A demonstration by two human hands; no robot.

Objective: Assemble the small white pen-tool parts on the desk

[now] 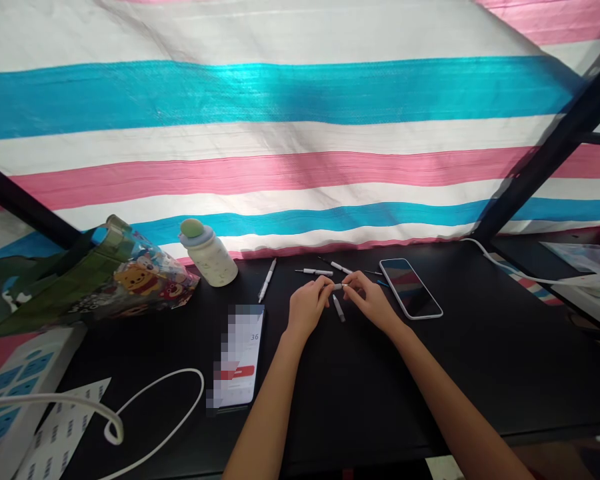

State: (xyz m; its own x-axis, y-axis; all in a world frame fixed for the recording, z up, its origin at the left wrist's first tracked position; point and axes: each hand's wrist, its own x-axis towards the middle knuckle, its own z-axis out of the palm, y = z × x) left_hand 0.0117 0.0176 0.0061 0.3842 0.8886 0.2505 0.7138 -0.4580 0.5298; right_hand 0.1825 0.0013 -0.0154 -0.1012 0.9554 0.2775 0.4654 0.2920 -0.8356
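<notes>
My left hand (309, 302) and my right hand (369, 299) meet over the black table, fingertips pinched on opposite ends of a short white pen part (337, 287). Its exact shape is partly covered by the fingers. Just below it lies a grey-white pen barrel piece (339, 309) with a pointed tip. Beyond my hands rest a slim white pen piece (313, 271) with a thin dark tip and another white piece (341, 269) with a thin dark end. A whole white pen (267, 280) lies further left.
A lit phone (240, 360) lies left of my forearms, a dark-screened phone (411, 288) to the right. A cream bottle (210, 253) and a cartoon-printed bag (140, 273) stand at the back left. A white cable (200, 393) loops near a power strip (25, 380). Striped sheeting (300, 180) hangs behind.
</notes>
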